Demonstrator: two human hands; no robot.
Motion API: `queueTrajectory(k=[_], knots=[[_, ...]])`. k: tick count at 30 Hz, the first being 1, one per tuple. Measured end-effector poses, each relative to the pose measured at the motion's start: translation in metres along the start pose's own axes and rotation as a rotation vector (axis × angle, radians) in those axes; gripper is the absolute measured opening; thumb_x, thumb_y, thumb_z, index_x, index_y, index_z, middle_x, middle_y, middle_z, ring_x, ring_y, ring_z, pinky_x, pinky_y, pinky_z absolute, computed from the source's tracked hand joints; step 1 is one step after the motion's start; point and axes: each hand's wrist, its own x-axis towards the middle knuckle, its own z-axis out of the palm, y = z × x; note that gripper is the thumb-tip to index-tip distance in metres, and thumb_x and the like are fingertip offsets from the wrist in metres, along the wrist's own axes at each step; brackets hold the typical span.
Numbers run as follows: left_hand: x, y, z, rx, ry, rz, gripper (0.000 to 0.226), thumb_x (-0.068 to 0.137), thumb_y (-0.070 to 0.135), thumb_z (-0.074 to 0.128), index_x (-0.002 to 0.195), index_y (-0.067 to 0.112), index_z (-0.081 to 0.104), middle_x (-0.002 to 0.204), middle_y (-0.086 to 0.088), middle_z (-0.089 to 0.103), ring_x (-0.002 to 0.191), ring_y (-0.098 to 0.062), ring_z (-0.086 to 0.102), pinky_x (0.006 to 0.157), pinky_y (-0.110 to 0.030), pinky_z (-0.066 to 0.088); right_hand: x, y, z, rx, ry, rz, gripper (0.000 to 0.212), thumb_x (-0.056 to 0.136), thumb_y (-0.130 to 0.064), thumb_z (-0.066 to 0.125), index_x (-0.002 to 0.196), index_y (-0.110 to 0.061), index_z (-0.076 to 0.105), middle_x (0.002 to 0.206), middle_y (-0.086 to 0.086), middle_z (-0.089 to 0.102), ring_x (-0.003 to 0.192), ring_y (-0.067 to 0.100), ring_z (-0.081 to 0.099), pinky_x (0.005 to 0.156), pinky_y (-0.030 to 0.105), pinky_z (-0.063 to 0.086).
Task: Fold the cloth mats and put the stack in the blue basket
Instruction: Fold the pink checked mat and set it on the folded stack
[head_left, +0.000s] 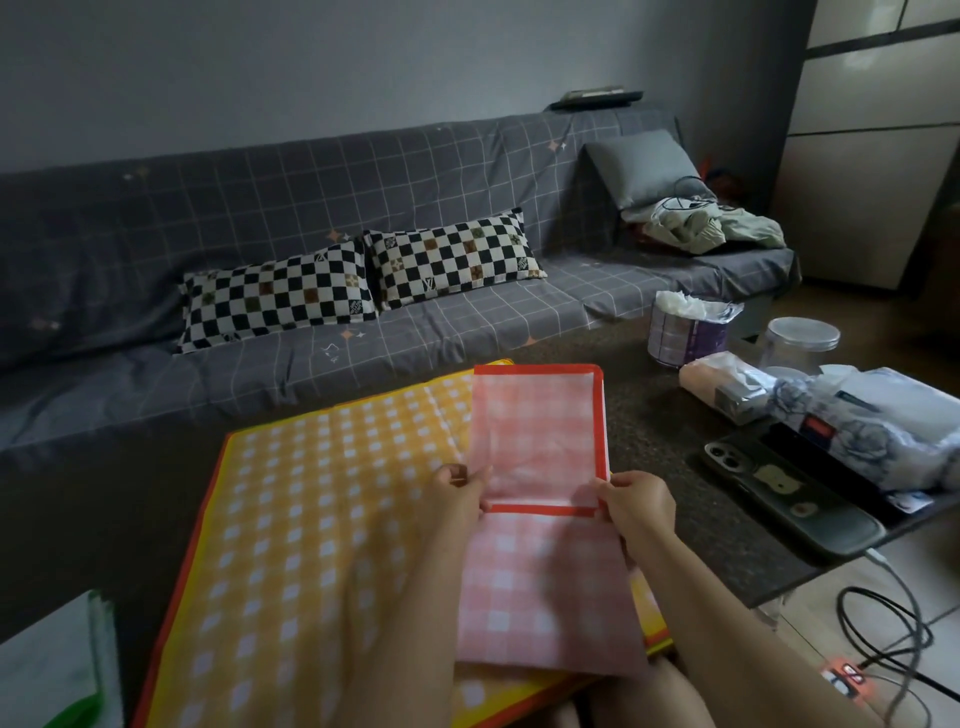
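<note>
- Dim living room; dark speckled table (649, 415) carries the work, grey grid-patterned sofa (363, 208) behind it.
- Nearest, at 6 o'clock: pink checked mat (545, 571) with orange border, lying on the larger yellow checked mat (311, 493), which is spread flat.
- Left hand (460, 493) pinches the pink mat's left edge at the fold line; right hand (636, 501) pinches the right edge, fingers curled on the cloth.
- Far half of the pink mat appears turned over toward 12 o'clock, paler side up, border strip crossing between the hands.
- Judgement: mid-fold on the pink mat; yellow mat not yet folded.
- Next move likely calls for bringing the edges level, pressing the crease flat, then halving again.
- Blue basket: not in view; cannot say where it stands.
- At 3 o'clock: phone (789, 499), tissue packs (722, 384), clear jar (800, 343).
- Far, at 12 o'clock: two checkered pillows (363, 280) on the sofa; crumpled clothes (701, 223) at 2 o'clock.
</note>
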Motion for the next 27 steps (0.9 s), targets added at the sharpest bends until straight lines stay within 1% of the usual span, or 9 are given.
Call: queueTrajectory(k=[3,8,13,16,18,20,22,24,27], knots=[[0.002,-0.003,-0.004,-0.08,-0.023,-0.008,0.024,0.085,0.03,0.07,0.084,0.01,0.057,0.041,0.005,0.057,0.044,-0.012,0.052,0.054,-0.026,0.047,0.003,0.005,-0.002,0.085,-0.023,-0.005,0.014,0.083,-0.03,0.068,0.075,-0.019,0.068,0.068,0.004,0.068,0.075,0.023,0.067,0.081,0.043,0.055],[-0.013,0.004,-0.014,-0.185,-0.06,0.029,0.021,0.091,0.03,0.063,0.089,0.009,0.059,0.063,-0.003,0.059,0.05,-0.012,0.053,0.054,-0.023,0.048,-0.001,0.009,-0.014,0.248,-0.144,-0.017,0.016,0.085,-0.026,0.067,0.091,-0.012,0.072,0.075,0.008,0.069,0.063,0.021,0.061,0.067,0.036,0.056],[-0.016,0.003,-0.023,-0.276,-0.095,-0.086,0.047,0.096,0.048,0.045,0.096,0.007,0.068,0.079,-0.009,0.07,0.071,-0.025,0.065,0.07,-0.037,0.055,-0.002,0.012,-0.029,0.397,-0.317,0.078,0.04,0.093,-0.039,0.052,0.101,-0.002,0.068,0.095,0.016,0.071,0.082,0.03,0.068,0.086,0.045,0.055],[-0.018,0.0,-0.033,-0.362,-0.185,-0.099,0.057,0.098,0.048,0.038,0.081,0.0,0.065,0.065,-0.01,0.067,0.06,-0.02,0.064,0.061,-0.03,0.051,-0.007,0.009,-0.035,0.464,-0.361,0.056,0.045,0.096,-0.034,0.048,0.099,0.007,0.065,0.08,0.015,0.07,0.065,0.02,0.065,0.07,0.031,0.056],[-0.022,0.0,-0.042,-0.244,-0.315,-0.041,0.068,0.098,0.053,0.034,0.079,-0.003,0.067,0.081,-0.018,0.07,0.078,-0.023,0.065,0.075,-0.031,0.049,-0.012,0.007,-0.038,0.328,-0.352,-0.01,0.042,0.096,-0.034,0.046,0.085,-0.001,0.071,0.073,0.007,0.071,0.062,0.011,0.065,0.063,0.021,0.051],[-0.026,0.006,-0.049,0.008,-0.306,0.019,0.069,0.101,0.049,0.027,0.071,0.005,0.072,0.085,-0.012,0.072,0.079,-0.019,0.064,0.079,-0.03,0.047,-0.015,0.005,-0.041,0.064,-0.31,-0.134,0.04,0.096,-0.039,0.047,0.079,-0.016,0.075,0.091,0.003,0.072,0.082,0.012,0.063,0.074,0.025,0.046],[-0.03,0.009,-0.051,0.182,-0.287,0.11,0.059,0.102,0.041,0.031,0.076,0.008,0.073,0.088,-0.006,0.073,0.079,-0.013,0.065,0.081,-0.027,0.046,-0.017,0.005,-0.043,-0.12,-0.299,-0.233,0.033,0.093,-0.039,0.052,0.081,-0.02,0.076,0.093,0.002,0.071,0.086,0.016,0.062,0.072,0.028,0.043],[-0.036,0.011,-0.052,0.301,-0.327,0.207,0.044,0.102,0.031,0.039,0.087,0.007,0.073,0.094,-0.003,0.07,0.09,-0.014,0.063,0.081,-0.024,0.044,-0.018,0.007,-0.041,-0.27,-0.299,-0.362,0.023,0.09,-0.034,0.059,0.088,-0.018,0.075,0.091,0.0,0.069,0.086,0.016,0.061,0.071,0.029,0.042],[-0.037,0.006,-0.05,0.509,-0.373,0.323,0.023,0.098,0.024,0.048,0.096,0.018,0.07,0.103,0.004,0.059,0.101,-0.013,0.058,0.082,-0.021,0.04,-0.022,0.009,-0.038,-0.364,-0.283,-0.475,0.011,0.086,-0.026,0.065,0.093,-0.022,0.073,0.091,-0.012,0.059,0.092,0.008,0.056,0.075,0.022,0.04]])
